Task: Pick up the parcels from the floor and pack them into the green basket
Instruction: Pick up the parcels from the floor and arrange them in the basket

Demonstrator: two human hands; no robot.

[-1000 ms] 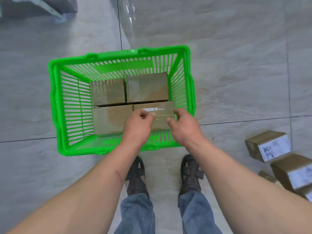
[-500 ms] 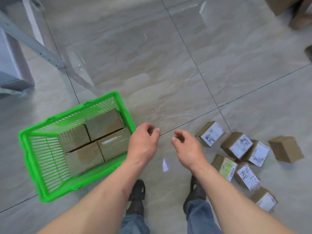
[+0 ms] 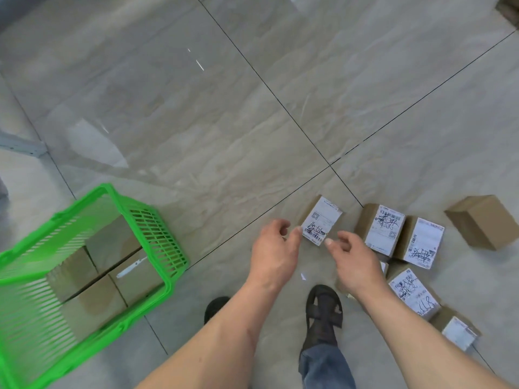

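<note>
The green basket (image 3: pixel 157 231) stands on the floor at the lower left, holding several brown parcels (image 3: pixel 112 242) packed side by side. More parcels lie loose on the floor at the right. The nearest one, a brown box with a white label (image 3: pixel 321 221), sits just beyond my fingertips. My left hand (image 3: pixel 273 255) and my right hand (image 3: pixel 352 259) hover on either side of it with loosely curled fingers, holding nothing. Two labelled parcels (image 3: pixel 383 230) (image 3: pixel 421 242) lie further right, and a plain brown one (image 3: pixel 481 220) is at the far right.
Other labelled parcels (image 3: pixel 412 293) (image 3: pixel 457 331) lie behind my right forearm. My sandalled feet (image 3: pixel 324 308) stand on the tiled floor between basket and parcels. A grey metal frame leg (image 3: pixel 22 146) is at the far left edge.
My hands left the parcel set in the basket and swung right toward the loose parcels. The view turned right, so the basket now sits at the lower left.
</note>
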